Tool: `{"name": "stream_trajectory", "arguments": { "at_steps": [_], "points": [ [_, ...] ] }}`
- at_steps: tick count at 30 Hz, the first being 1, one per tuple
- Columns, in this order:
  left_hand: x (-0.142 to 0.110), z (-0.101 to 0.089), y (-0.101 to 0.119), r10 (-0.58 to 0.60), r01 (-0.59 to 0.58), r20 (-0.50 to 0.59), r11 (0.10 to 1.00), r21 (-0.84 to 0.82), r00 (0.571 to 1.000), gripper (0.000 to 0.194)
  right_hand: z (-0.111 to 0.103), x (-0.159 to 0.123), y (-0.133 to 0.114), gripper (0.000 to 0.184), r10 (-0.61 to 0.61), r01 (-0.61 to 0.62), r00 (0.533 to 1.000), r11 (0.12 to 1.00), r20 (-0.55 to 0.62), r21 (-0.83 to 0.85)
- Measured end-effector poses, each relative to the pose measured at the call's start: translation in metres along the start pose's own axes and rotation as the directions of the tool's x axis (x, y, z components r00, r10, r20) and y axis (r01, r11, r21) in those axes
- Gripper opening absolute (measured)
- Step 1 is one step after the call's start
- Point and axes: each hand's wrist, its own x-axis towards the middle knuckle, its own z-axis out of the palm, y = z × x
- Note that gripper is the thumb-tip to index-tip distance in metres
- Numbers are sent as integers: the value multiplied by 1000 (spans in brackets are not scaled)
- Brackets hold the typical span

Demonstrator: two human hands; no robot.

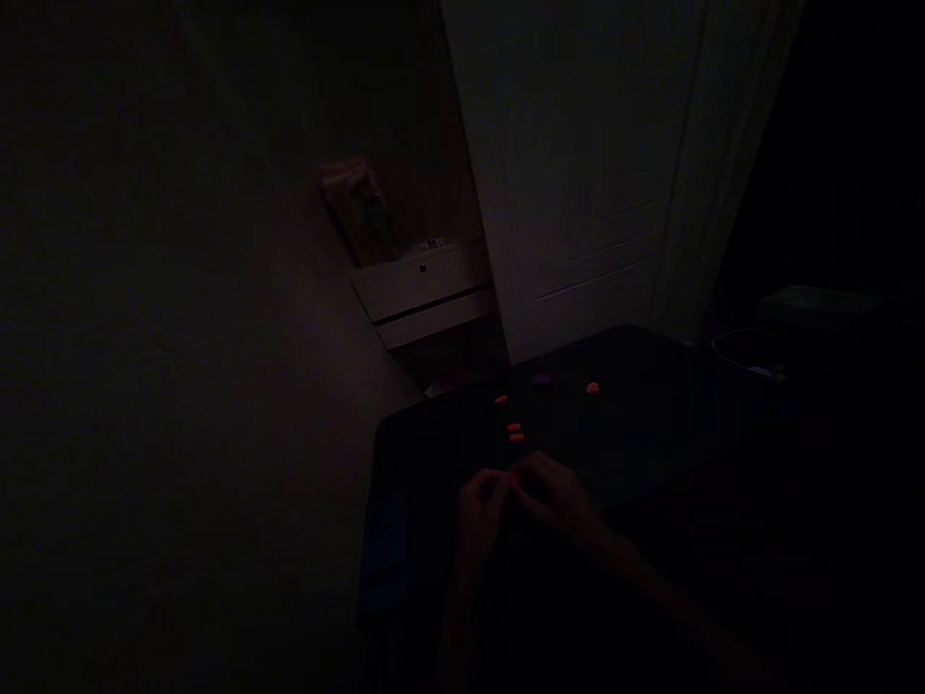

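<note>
Red piece [514,479] between both hands' [560,492] pinched fingers [497,491]

There is one left hand [477,506] and one right hand [556,490], with one red piece [514,478] between them. On one dark table [440,448] there are three more red pieces [516,438], one purple item [541,380] at the far side, one pinkish cluster [593,387] to its right, and one blue object [385,545] at near left.
</note>
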Motion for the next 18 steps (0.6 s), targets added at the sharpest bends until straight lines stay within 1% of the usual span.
{"name": "stream_trajectory", "arguments": {
  "at_steps": [5, 10, 14, 18],
  "points": [
    [1, -1, -4, 15, -15, -4, 1000, 7, 1000, 24, 0, -2, 1, 9, -32, 32, 999, 999, 8, -3],
    [0, 0, -2, -18, 18, -1, 1000, -24, 1000, 26, -2, -3, 2, 15, -54, 54, 998, 999, 21, 4],
    [0, 0, -1, -24, 24, -13, 1000, -19, 1000, 28, -3, -4, 4, 18, -43, 42, 998, 999, 40, 21],
    [1, -1, -4, -27, 26, -20, 998, -52, 999, 28, -2, -2, 3, 16, -18, 17, 1000, 999, 18, 52]
  ]
}}
